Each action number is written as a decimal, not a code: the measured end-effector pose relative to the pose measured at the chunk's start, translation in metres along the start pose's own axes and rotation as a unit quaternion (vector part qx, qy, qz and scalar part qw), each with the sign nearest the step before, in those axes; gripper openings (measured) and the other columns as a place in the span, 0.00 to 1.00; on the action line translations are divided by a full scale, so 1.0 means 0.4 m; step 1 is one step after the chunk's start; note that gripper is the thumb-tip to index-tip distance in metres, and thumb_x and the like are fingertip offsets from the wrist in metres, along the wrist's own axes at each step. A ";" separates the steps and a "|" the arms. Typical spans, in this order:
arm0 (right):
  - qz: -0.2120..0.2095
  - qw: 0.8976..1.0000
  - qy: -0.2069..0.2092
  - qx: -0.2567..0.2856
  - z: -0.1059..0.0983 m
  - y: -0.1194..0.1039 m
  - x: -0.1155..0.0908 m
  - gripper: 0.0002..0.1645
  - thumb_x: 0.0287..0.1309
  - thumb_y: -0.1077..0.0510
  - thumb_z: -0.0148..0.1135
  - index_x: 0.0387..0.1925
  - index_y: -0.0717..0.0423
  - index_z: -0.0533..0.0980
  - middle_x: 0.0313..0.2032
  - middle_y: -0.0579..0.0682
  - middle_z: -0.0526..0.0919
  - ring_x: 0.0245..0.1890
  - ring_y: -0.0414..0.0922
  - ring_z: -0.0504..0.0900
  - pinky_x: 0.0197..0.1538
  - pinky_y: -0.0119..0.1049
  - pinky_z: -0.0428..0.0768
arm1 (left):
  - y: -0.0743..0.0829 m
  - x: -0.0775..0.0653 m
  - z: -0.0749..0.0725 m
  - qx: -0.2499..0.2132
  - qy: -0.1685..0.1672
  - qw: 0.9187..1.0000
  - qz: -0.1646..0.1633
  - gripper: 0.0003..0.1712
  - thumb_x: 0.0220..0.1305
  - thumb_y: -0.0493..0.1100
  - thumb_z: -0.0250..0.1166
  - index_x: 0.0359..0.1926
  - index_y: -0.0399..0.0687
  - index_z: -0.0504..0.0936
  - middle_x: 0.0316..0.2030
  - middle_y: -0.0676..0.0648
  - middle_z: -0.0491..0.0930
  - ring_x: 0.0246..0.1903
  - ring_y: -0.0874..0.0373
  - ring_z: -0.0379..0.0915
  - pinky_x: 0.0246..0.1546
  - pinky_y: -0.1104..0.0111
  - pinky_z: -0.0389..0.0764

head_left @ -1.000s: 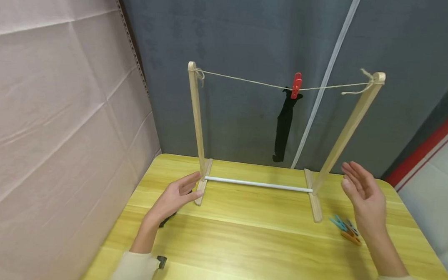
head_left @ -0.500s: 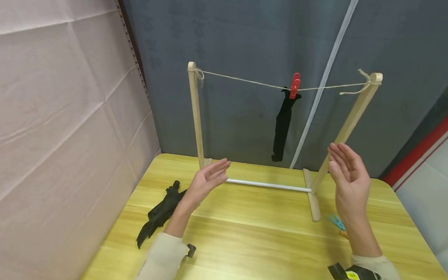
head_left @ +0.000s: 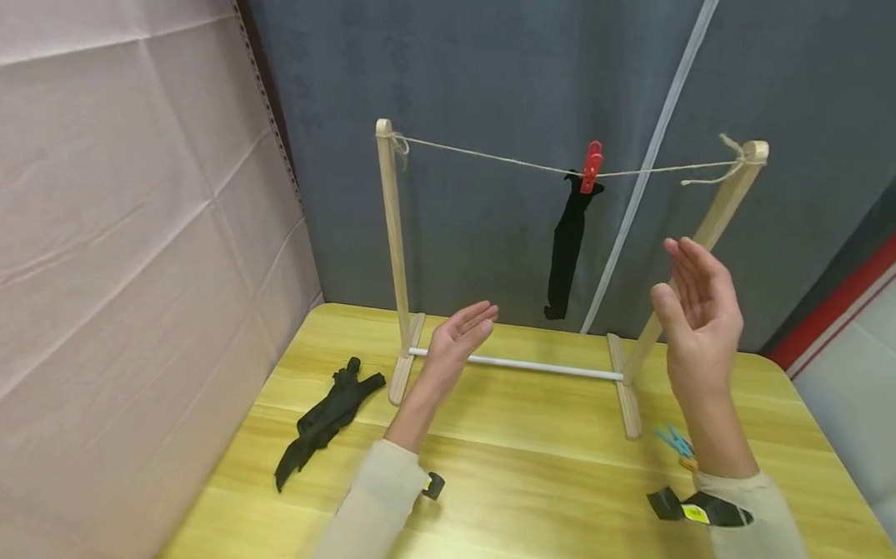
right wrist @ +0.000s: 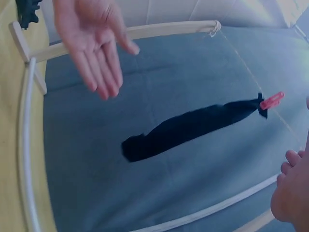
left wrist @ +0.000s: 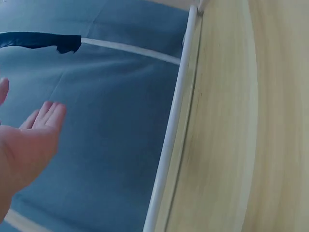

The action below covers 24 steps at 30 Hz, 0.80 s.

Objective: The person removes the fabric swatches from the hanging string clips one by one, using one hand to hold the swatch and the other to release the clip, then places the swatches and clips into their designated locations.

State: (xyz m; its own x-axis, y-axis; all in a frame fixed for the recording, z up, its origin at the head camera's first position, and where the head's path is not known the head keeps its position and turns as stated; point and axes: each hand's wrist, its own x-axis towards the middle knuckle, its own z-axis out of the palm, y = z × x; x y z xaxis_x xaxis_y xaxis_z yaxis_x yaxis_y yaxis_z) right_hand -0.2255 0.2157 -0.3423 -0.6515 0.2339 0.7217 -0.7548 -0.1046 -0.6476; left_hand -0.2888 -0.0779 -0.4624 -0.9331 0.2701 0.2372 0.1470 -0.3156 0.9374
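A long, narrow black cloth [head_left: 567, 251], sock-like in shape, hangs from a string line [head_left: 491, 156] under a red clothespin [head_left: 591, 167]. My left hand [head_left: 452, 346] is raised low in front of the wooden stand [head_left: 393, 235], fingers straight and holding nothing. Higher up, near the right post, my right hand [head_left: 704, 332] has its fingers extended, also with nothing in it. Both palms face inward with the hanging cloth beyond and between them, as the right wrist view shows with the cloth [right wrist: 193, 128] touched by neither hand.
A crumpled black cloth [head_left: 329, 416] lies on the table's left side. By my right forearm lie a blue clothespin [head_left: 676, 442] and an orange one [head_left: 688, 463], partly hidden. A white rod [head_left: 534, 366] joins the stand's feet. A grey curtain [head_left: 495, 56] hangs behind.
My left hand has moved right and up, uncovering the crumpled black cloth. My right hand has risen and shifted slightly left. The hanging cloth and clothespin have stayed on the line.
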 end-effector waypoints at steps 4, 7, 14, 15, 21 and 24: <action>-0.038 0.997 -0.007 -0.065 0.053 -0.039 0.024 0.35 0.66 0.65 0.68 0.72 0.65 0.70 0.70 0.60 0.77 0.76 0.49 0.71 0.83 0.38 0.62 | -0.021 0.033 0.035 -0.057 0.017 0.998 -0.011 0.34 0.79 0.42 0.61 0.78 0.33 0.63 0.76 0.32 0.67 0.77 0.43 0.66 0.72 0.69 0.75; -0.090 0.982 -0.005 -0.168 0.100 -0.080 0.038 0.37 0.67 0.53 0.70 0.71 0.65 0.72 0.70 0.61 0.77 0.78 0.48 0.69 0.85 0.42 0.61 | -0.031 0.052 0.064 -0.052 0.013 0.998 -0.023 0.34 0.79 0.42 0.62 0.77 0.34 0.65 0.76 0.32 0.67 0.76 0.45 0.68 0.74 0.66 0.74; -0.180 0.914 -0.004 -0.364 0.151 -0.081 0.107 0.48 0.62 0.34 0.69 0.75 0.56 0.70 0.76 0.51 0.74 0.82 0.44 0.62 0.85 0.44 0.58 | -0.061 0.102 0.119 0.022 0.022 0.999 -0.023 0.30 0.74 0.45 0.68 0.73 0.48 0.74 0.72 0.41 0.76 0.70 0.54 0.77 0.74 0.62 0.75; -0.183 0.908 -0.012 -0.377 0.153 -0.078 0.118 0.48 0.63 0.34 0.68 0.76 0.55 0.69 0.77 0.50 0.72 0.83 0.43 0.61 0.85 0.44 0.57 | -0.064 0.108 0.127 0.025 0.018 0.999 -0.019 0.30 0.74 0.45 0.68 0.73 0.48 0.74 0.72 0.41 0.76 0.69 0.55 0.77 0.74 0.61 0.75; -0.209 0.884 -0.051 -0.415 0.175 -0.070 0.172 0.41 0.70 0.43 0.64 0.75 0.60 0.68 0.73 0.57 0.75 0.83 0.45 0.61 0.87 0.44 0.54 | -0.076 0.130 0.158 0.064 -0.008 0.998 -0.008 0.30 0.74 0.47 0.69 0.73 0.52 0.76 0.71 0.47 0.78 0.72 0.56 0.75 0.72 0.61 0.77; -0.222 0.872 -0.065 -0.431 0.185 -0.068 0.187 0.38 0.72 0.46 0.62 0.74 0.63 0.69 0.71 0.60 0.76 0.82 0.48 0.64 0.87 0.45 0.54 | -0.085 0.132 0.163 0.098 -0.005 0.995 -0.012 0.28 0.72 0.49 0.71 0.70 0.56 0.79 0.69 0.50 0.79 0.71 0.57 0.75 0.70 0.63 0.80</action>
State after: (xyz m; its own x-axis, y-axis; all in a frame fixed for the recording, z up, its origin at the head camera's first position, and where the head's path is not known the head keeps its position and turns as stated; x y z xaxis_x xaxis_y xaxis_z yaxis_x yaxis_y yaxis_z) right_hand -0.2594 0.1643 -0.2528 -0.3542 -0.0513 0.9337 -0.6347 0.7465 -0.1998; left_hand -0.3218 0.0064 -0.4653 -0.9342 0.2841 0.2156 0.1864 -0.1263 0.9743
